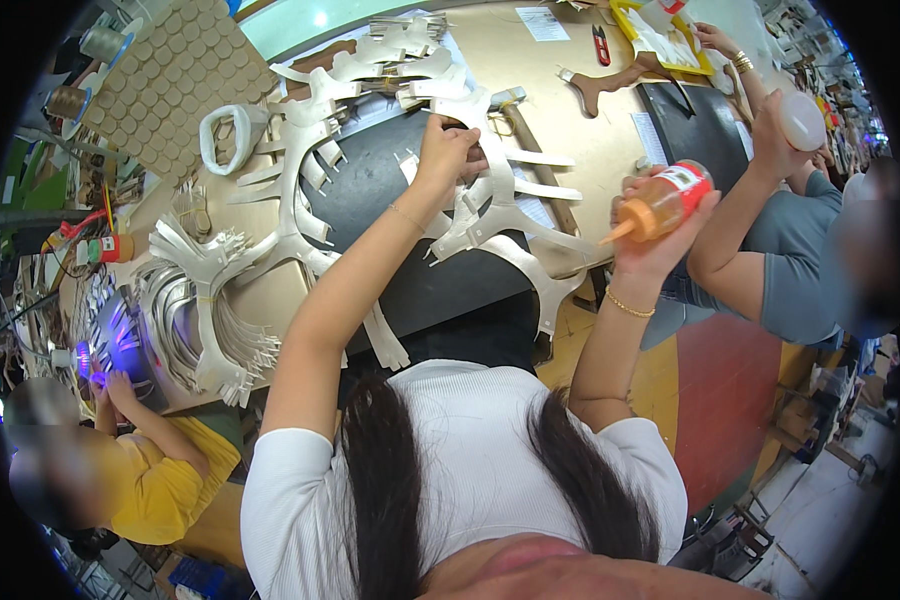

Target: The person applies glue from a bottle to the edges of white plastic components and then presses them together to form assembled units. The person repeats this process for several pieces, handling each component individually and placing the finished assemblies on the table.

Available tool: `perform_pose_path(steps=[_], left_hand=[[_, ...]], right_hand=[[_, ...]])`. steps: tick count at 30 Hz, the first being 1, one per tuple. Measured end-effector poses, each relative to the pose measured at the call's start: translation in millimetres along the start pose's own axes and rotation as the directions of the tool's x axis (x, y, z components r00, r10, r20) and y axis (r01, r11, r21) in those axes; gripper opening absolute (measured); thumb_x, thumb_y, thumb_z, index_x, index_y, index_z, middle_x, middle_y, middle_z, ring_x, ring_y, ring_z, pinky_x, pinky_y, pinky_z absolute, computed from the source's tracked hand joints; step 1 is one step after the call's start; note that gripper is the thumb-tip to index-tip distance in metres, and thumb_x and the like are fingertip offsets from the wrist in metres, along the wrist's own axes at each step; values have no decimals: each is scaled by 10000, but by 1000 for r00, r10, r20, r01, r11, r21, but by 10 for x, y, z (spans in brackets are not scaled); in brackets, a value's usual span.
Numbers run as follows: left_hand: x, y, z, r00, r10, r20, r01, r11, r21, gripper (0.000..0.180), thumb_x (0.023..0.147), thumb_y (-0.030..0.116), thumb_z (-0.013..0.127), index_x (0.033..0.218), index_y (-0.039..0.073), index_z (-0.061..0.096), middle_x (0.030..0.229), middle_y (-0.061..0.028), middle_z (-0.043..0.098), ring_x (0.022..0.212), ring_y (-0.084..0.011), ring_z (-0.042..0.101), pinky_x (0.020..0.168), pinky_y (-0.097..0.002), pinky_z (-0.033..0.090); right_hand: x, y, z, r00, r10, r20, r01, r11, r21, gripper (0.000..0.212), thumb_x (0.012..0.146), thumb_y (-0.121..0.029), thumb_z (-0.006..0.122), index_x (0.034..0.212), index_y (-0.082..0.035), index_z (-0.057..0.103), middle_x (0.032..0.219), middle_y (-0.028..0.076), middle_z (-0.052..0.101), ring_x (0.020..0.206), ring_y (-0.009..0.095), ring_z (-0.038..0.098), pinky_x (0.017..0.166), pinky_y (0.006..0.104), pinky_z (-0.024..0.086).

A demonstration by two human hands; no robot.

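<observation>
While the big wooden table [590, 130] holds lots of things, the person works at the dark mat [390, 190] in the middle of it. Many pale cut pieces [300, 190] lie on the mat and around it. They are flat, with long thin strips sticking out like fingers. More of them sit in a thick bundle [205, 300] near the left edge of the table, and more sit at the far side of the mat. It looks like a lot of pieces are waiting, so I think the work is somewhere in the middle and not close to the end.

One pale piece [490, 215] lies right in front of the person, on the right part of the mat. The left hand [448, 150] is on its top end, with the fingers pinched tight around a strip there. I cannot see any glue on it, so I cannot tell if this piece is done.

The right hand [660, 235] is up in the air, to the right of the mat and away from the piece. Its fingers are wrapped around a small orange squeeze bottle [660, 203] with a pointed tip. The tip points left and a little down, and does not touch the piece.

Other people's hands work at the far right corner and at the lower left.
</observation>
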State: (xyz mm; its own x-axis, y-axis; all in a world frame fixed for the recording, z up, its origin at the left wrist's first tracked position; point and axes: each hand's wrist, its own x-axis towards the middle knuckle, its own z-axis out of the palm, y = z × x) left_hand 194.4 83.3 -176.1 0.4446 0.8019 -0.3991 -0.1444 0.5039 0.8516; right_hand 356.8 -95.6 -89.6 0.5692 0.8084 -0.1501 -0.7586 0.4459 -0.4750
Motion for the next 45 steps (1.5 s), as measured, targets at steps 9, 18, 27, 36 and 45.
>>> perform_pose_path(steps=[9,18,27,36,45], left_hand=[[63,199,-214,995,-99,34,65,836,545,272,846,185,608,947,-11,449,742,-122,579,563,-160,598,390,-294,478],[-1316,-222,-493,866,337,371,-385,-25,922,322,708,197,720,883,-1,535,853,-174,553,826,-337,536,737,-410,427],[-1439,-126,-532,983,93,156,-181,524,832,331,693,104,735,928,1,526,651,-95,557,579,-222,543,543,-322,407],[-2497,881,-1106,988,-65,141,-13,869,495,762,708,103,727,1332,-12,306,735,18,545,640,-50,455,574,-177,339],[-3504,1528,-1650,762,645,62,-504,529,683,553,639,156,765,1061,-101,516,686,-60,582,575,-83,499,662,-214,384]], right_hand=[[23,476,-217,985,61,-161,-87,984,-158,586,809,-616,524,1115,-119,466,925,100,572,792,221,590,655,346,532],[215,843,-410,860,504,78,-507,862,21,740,758,-756,415,888,-34,512,693,93,566,603,206,596,950,488,410],[352,1068,-441,841,534,92,-533,846,-34,746,785,-733,391,829,-6,549,637,112,590,557,233,607,1064,487,277],[403,1094,-481,846,529,-65,-533,845,-46,696,776,-688,486,973,-21,446,743,71,546,595,216,584,1018,518,354],[393,1087,-494,860,508,-48,-510,859,-42,703,785,-648,521,1128,-50,388,838,99,506,762,204,579,935,564,427]])
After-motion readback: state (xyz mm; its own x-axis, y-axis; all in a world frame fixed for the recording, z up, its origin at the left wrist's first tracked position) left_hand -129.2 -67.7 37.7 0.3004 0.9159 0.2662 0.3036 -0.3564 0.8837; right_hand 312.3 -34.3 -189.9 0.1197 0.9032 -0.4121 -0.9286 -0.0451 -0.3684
